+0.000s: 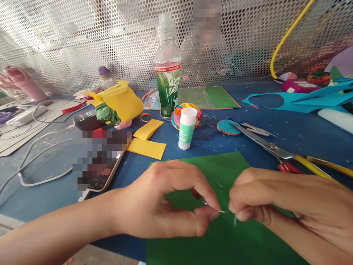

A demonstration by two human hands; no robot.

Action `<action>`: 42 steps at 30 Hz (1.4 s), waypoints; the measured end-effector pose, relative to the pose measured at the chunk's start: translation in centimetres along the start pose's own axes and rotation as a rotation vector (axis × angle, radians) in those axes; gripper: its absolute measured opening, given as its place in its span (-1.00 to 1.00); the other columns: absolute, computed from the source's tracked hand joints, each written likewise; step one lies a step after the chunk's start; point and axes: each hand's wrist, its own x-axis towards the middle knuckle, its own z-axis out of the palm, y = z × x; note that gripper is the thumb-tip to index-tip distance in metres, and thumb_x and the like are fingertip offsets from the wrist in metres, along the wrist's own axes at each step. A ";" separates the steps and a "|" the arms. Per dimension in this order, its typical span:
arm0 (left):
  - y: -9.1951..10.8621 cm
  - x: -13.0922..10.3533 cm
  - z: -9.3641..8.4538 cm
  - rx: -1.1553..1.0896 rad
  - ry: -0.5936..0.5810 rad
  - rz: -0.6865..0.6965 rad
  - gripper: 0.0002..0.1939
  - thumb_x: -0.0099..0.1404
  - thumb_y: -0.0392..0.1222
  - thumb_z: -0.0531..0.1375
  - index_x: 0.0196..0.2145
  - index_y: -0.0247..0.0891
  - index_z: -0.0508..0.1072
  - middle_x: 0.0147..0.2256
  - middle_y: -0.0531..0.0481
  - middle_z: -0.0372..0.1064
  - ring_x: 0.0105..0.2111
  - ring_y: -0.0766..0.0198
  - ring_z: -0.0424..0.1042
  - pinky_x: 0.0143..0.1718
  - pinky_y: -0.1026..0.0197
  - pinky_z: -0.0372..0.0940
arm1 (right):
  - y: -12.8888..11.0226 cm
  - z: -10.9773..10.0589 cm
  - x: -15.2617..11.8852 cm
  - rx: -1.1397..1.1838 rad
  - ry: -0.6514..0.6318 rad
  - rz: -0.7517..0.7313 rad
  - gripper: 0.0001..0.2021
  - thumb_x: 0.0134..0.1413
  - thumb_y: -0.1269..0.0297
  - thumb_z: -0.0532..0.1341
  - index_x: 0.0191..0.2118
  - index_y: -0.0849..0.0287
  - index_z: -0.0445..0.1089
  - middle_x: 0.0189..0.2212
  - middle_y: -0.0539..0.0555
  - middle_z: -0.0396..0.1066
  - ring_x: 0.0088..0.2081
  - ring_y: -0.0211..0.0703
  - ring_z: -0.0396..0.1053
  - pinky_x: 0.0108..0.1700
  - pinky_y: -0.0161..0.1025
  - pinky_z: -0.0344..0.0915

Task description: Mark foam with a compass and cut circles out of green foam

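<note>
Found at lower centre of the frame, right of the middle: a thin, shiny, needle-like piece (223,211), its tip projecting from the thumb and index finger of my left hand (179,200). Those fingers are pinched closed on it. Just right of it, my right hand (278,195) has thumb and forefinger pressed together on a fine, pale, thread-like strand (235,221), whose end hangs below the fingertips. The two hands are near each other but apart.

Beneath both hands lies a flat dark green paper sheet (193,250), on a blue tabletop (60,198). Just beyond the sheet, near the centre of the frame, a white-capped glue stick with a pale green label (186,129) stands upright, partly covering a round multicoloured coiled piece (175,121). Behind these, at upper centre, stands a clear plastic bottle with a green label (168,77).

To the right of centre I note a small blue disc (227,127) and large metal scissors with yellow handles (271,148), the blades partly open. Bright blue cut paper (306,101) occupies the right edge.

Left of centre lie two yellow paper rectangles (148,129), a crumpled green paper ball (106,113) against curled yellow paper (121,99), a partly pixelated phone (107,173) and a looping white cable (41,185). A perforated metal screen (124,44) spans the top.
</note>
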 end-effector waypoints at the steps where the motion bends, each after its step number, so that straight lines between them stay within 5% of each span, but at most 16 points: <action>1: 0.0 0.0 0.0 -0.008 0.011 0.000 -0.91 0.10 -0.42 0.23 -0.42 -0.31 0.39 -0.48 -0.06 0.47 -0.46 0.30 0.43 -0.24 0.19 0.38 | 0.0 0.0 0.2 0.046 -0.041 -0.007 -0.87 0.08 0.27 0.17 -0.48 -0.02 0.37 -0.59 -0.14 0.38 -0.57 -0.35 0.36 -0.52 -0.48 0.32; 6: -0.1 -0.1 -0.3 -0.025 0.061 -0.012 -0.94 0.11 -0.39 0.23 -0.41 -0.32 0.41 -0.47 -0.06 0.46 -0.46 0.31 0.42 -0.20 0.17 0.38 | -0.1 -0.3 0.7 0.162 -0.086 0.076 -0.86 0.09 0.23 0.18 -0.47 0.00 0.37 -0.60 -0.13 0.37 -0.58 -0.35 0.34 -0.55 -0.48 0.28; 13: -0.4 -0.3 -0.7 -0.023 0.158 -0.120 -0.97 0.19 -0.31 0.21 -0.37 -0.30 0.45 -0.44 -0.04 0.46 -0.42 0.31 0.42 -0.36 0.27 0.36 | -0.4 -0.9 0.8 0.122 0.033 0.068 -0.89 0.04 0.19 0.23 -0.47 -0.04 0.38 -0.59 -0.12 0.37 -0.59 -0.32 0.32 -0.52 -0.47 0.32; 21: -1.2 -0.3 -0.6 -0.186 0.431 -0.255 -0.90 0.29 -0.19 0.12 -0.35 -0.26 0.36 -0.46 0.05 0.36 -0.45 0.39 0.35 -0.41 0.34 0.30 | -0.5 -0.6 1.0 0.028 0.057 0.063 -0.89 0.06 0.21 0.22 -0.48 -0.04 0.36 -0.58 -0.18 0.39 -0.57 -0.37 0.34 -0.48 -0.51 0.31; 28: -2.2 0.6 -1.9 -0.301 0.727 -0.443 -0.63 0.30 -0.10 0.05 -0.63 -0.25 0.18 -0.60 0.07 0.24 -0.59 0.38 0.24 -0.51 0.29 0.23 | -0.5 -0.9 0.8 -0.066 0.086 0.080 -0.93 0.05 0.22 0.22 -0.44 -0.07 0.38 -0.51 -0.22 0.45 -0.53 -0.38 0.37 -0.48 -0.55 0.29; 32: -2.9 0.8 -2.2 -0.278 0.883 -0.518 -0.85 0.14 -0.16 0.24 -0.34 -0.25 0.40 -0.26 0.02 0.40 -0.42 0.41 0.37 -0.37 0.32 0.30 | -0.3 -1.1 0.9 -0.120 0.136 0.082 -0.93 0.05 0.17 0.22 -0.43 -0.07 0.39 -0.48 -0.22 0.47 -0.49 -0.34 0.38 -0.45 -0.54 0.31; 33: -2.8 0.7 -2.1 -0.225 0.905 -0.478 -0.74 0.09 -0.21 0.28 -0.22 -0.22 0.39 -0.17 0.02 0.38 -0.35 0.40 0.39 -0.31 0.32 0.30 | -0.2 -1.1 0.9 -0.126 0.143 0.084 -0.92 0.05 0.16 0.21 -0.43 -0.08 0.38 -0.48 -0.22 0.46 -0.49 -0.33 0.38 -0.45 -0.54 0.31; 36: -2.1 0.3 -1.6 -0.027 0.810 -0.343 -0.69 0.11 -0.20 0.28 -0.16 -0.20 0.38 -0.28 0.04 0.42 -0.34 0.38 0.41 -0.29 0.33 0.30 | 0.3 -1.1 0.8 -0.144 0.173 0.077 -0.92 0.06 0.11 0.19 -0.42 -0.13 0.37 -0.51 -0.24 0.44 -0.53 -0.33 0.35 -0.51 -0.52 0.30; 39: -1.0 -0.3 -1.3 0.184 0.523 -0.321 -0.81 0.29 -0.10 0.11 -0.19 -0.21 0.40 -0.50 0.08 0.41 -0.47 0.37 0.39 -0.41 0.33 0.27 | 1.0 -1.1 0.5 -0.178 0.233 0.083 -0.98 0.05 0.11 0.21 -0.35 -0.18 0.36 -0.50 -0.25 0.43 -0.53 -0.33 0.34 -0.51 -0.52 0.29; 42: -0.5 -0.6 -1.3 0.460 0.250 -0.354 -0.65 0.25 0.08 0.10 -0.18 -0.24 0.41 -0.42 0.02 0.43 -0.44 0.29 0.40 -0.39 0.26 0.25 | 1.4 -1.3 0.3 -0.192 0.271 0.117 -0.95 0.07 0.11 0.20 -0.30 -0.17 0.36 -0.50 -0.23 0.42 -0.53 -0.34 0.33 -0.53 -0.52 0.27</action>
